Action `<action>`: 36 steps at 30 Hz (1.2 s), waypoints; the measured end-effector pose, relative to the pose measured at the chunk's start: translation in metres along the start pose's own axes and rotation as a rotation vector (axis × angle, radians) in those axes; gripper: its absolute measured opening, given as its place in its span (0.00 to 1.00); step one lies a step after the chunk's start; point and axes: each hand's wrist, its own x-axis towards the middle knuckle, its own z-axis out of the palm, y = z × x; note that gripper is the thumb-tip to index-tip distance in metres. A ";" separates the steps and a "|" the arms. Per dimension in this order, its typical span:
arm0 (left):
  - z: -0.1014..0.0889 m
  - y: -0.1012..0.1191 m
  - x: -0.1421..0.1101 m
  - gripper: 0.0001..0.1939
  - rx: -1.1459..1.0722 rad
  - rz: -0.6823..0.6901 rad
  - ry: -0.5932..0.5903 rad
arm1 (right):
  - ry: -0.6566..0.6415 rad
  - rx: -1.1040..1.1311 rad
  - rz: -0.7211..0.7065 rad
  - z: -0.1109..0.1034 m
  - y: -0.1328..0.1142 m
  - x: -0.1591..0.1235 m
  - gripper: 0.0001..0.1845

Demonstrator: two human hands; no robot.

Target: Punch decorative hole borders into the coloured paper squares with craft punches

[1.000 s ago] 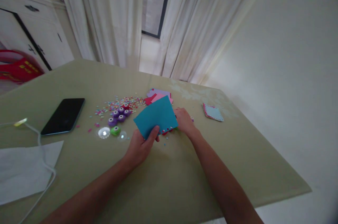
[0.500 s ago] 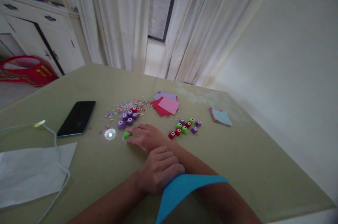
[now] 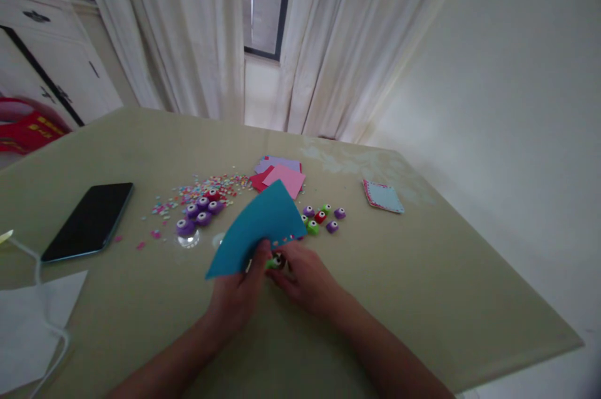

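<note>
My left hand [image 3: 237, 292] is closed on a sheet of blue paper [image 3: 267, 223], its thumb lying over the lower edge. Small pinkish bits dot the paper's right-hand lower edge. Beside that edge, my right hand [image 3: 310, 274] pinches a small green bead with an eye on it [image 3: 273, 263]; the fingers partly hide it. Just beyond the paper lie several red, green and purple eye beads [image 3: 320, 217], some covered by the paper and hand. To the left is another cluster of mostly purple eye beads [image 3: 203, 218].
Colourful confetti bits [image 3: 206, 186] are scattered behind the purple cluster. Pink and red paper squares [image 3: 288, 180] lie at the back, a small card stack [image 3: 382, 196] at the right. A black phone [image 3: 89, 220], white sheet [image 3: 37, 324] and white cord [image 3: 40, 299] occupy the left.
My right hand has drawn back from the left with the green bead. My left hand has raised the blue paper forward, and the two hands now meet. The view has shifted somewhat to the right.
</note>
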 end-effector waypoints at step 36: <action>-0.006 0.010 0.027 0.19 0.008 -0.127 -0.016 | 0.336 0.981 0.410 -0.015 -0.002 0.015 0.30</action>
